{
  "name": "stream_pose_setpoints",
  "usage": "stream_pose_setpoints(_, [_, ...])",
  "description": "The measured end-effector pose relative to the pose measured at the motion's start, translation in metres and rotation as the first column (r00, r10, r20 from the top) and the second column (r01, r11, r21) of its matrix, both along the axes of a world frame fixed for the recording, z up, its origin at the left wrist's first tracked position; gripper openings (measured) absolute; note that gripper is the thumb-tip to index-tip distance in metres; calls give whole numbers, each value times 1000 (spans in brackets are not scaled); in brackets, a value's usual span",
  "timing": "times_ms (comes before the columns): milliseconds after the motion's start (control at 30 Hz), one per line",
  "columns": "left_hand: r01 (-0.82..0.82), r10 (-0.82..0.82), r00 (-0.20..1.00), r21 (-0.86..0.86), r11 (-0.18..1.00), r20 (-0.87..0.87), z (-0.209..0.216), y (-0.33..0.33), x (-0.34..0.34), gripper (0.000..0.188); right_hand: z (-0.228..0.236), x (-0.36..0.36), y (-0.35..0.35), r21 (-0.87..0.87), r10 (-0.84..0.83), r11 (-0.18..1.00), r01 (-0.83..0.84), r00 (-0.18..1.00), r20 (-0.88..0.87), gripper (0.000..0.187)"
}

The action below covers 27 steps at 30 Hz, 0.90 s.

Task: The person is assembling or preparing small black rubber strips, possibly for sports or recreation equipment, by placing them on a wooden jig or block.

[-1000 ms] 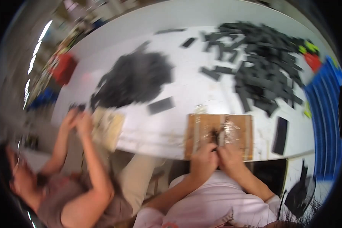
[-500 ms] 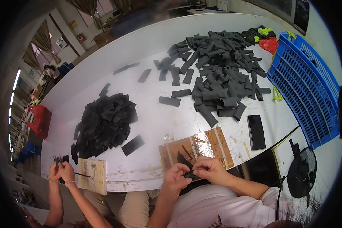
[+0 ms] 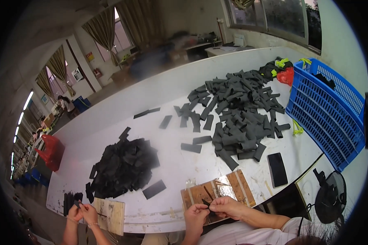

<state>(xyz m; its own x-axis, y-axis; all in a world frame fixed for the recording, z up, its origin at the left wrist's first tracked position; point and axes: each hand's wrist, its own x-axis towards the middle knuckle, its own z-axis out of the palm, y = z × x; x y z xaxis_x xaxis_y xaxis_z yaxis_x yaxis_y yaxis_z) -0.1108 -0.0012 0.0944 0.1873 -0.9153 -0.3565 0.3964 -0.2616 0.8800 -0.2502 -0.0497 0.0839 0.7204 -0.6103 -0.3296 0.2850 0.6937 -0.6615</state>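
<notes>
White table (image 3: 171,167); phone (image 3: 277,170), blue crate (image 3: 328,118) right of pinched dark piece (image 3: 206,202).

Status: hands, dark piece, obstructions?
Left hand, right hand: both pinching dark piece. Held low over wooden board. Black phone right of board, apart from hands.

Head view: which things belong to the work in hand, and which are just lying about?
Likely part of the work:
dark piece held by left hand and right hand
brown board
grey pile
black pile

Apparently just lying about:
black phone
red bag at left
black mesh item
</notes>
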Motion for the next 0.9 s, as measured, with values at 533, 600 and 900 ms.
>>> stream_pose_setpoints(533, [3,30,966,-128,992,258,-21,-3,5,12,10,5,2,-814,-312,568,-117,885,-345,16])
stream_pose_setpoints(600, [42,-10,967,-122,992,254,-25,-2,7,12,17,3,5,-913,-439,370,-173,834,-336,16])
stream_pose_setpoints(900, [244,-238,970,-221,944,53,-20,5,18,18,59,-7,2,-966,-478,68,-249,842,-251,29])
